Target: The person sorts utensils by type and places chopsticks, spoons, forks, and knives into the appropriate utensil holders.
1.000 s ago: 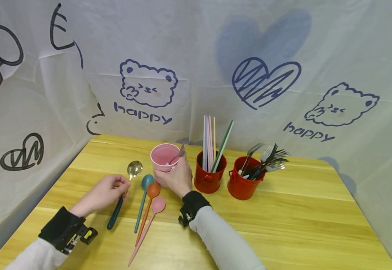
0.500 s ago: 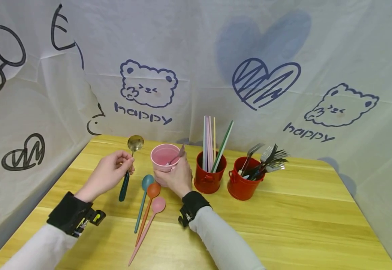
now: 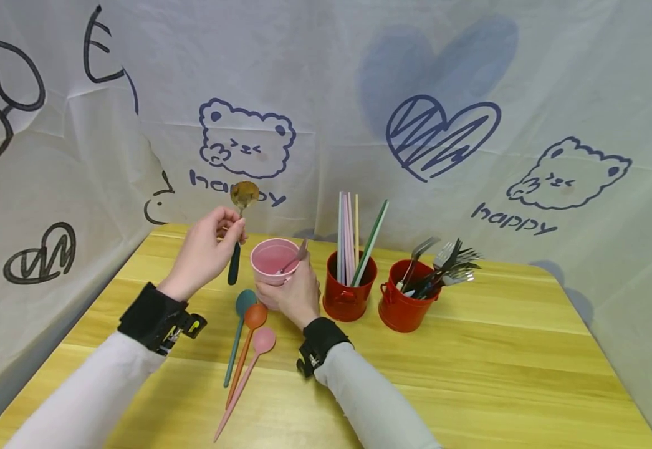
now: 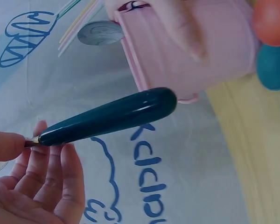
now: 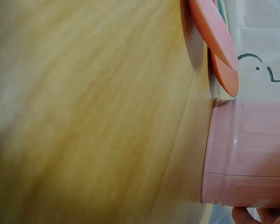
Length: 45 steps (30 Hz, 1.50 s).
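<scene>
My left hand (image 3: pixel 202 249) pinches a spoon (image 3: pixel 244 194) by its neck, gold bowl up and dark green handle (image 4: pixel 107 119) hanging down. It holds the spoon in the air, left of the pink bucket (image 3: pixel 261 272). My right hand (image 3: pixel 298 294) grips that bucket's side, fingers partly hidden behind it. A metal utensil (image 3: pixel 295 257) leans inside the bucket, its lower part out of sight. In front of the bucket, a teal spoon (image 3: pixel 245 303), an orange spoon (image 3: pixel 255 316) and a pink spoon (image 3: pixel 263 340) lie on the table.
To the right of the bucket stands a red bucket (image 3: pixel 344 305) of several coloured straws or sticks. Another red bucket (image 3: pixel 401 315) holds several forks. A white cloth (image 3: pixel 337 156) with drawings hangs behind the wooden table (image 3: pixel 500 349).
My left hand has lifted the gold-bowled spoon off the table area, up and to the right, toward the pink bucket. The right hand and bucket have stayed put.
</scene>
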Available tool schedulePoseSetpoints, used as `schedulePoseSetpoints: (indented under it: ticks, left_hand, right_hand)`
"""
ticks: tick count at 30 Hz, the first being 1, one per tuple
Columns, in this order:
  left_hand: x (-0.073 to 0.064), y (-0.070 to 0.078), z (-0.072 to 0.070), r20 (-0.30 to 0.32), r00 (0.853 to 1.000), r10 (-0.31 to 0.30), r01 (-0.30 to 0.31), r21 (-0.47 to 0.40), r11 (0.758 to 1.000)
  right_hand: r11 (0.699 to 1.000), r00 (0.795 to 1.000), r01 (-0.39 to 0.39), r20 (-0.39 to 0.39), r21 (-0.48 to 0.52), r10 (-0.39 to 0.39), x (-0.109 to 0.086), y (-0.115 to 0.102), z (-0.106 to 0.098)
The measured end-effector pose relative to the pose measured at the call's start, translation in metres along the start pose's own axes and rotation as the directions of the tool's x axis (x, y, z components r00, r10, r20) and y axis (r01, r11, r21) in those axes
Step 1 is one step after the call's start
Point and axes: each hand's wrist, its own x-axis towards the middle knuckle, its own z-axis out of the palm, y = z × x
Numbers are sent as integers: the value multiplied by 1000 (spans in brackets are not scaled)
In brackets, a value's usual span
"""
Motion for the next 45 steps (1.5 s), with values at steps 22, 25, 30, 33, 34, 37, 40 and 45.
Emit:
schedulePoseSetpoints:
  ticks: [22,25,30,33,34,37,40,45]
  left_hand:
    - [18,6,39,50,996,72,-72,-4,997]
    - [18,3,43,94,994,56,-59,32,998]
    - [16,-5,48,173,985,18,-34,87,996]
    - [12,-10,48,186,983,7,-27,102,994]
    - [9,-12,46,180,984,7,-27,108,994]
    - [-1,-16,39,138,990,11,-34,167,985]
    - [-15,-22,28,95,995,-2,-20,236,972]
    - [-40,-35,16,118,993,-25,-11,294,956]
  right_hand:
    - [999,1000,-13,7,-51,14,2,-2,-1]
    - [998,1000,-15,10,-57,16,3,-2,0]
    - [997,1000,-20,9,-78,21,3,0,-1]
    - [995,1000,-12,7,-94,13,3,2,-1]
    - [996,1000,-11,7,-94,12,3,3,0]
    - [996,1000,4,-3,-90,-4,3,3,2]
    - [996,1000,7,-16,-85,-8,2,3,4]
    - [996,999,-1,-33,-84,-2,1,4,3]
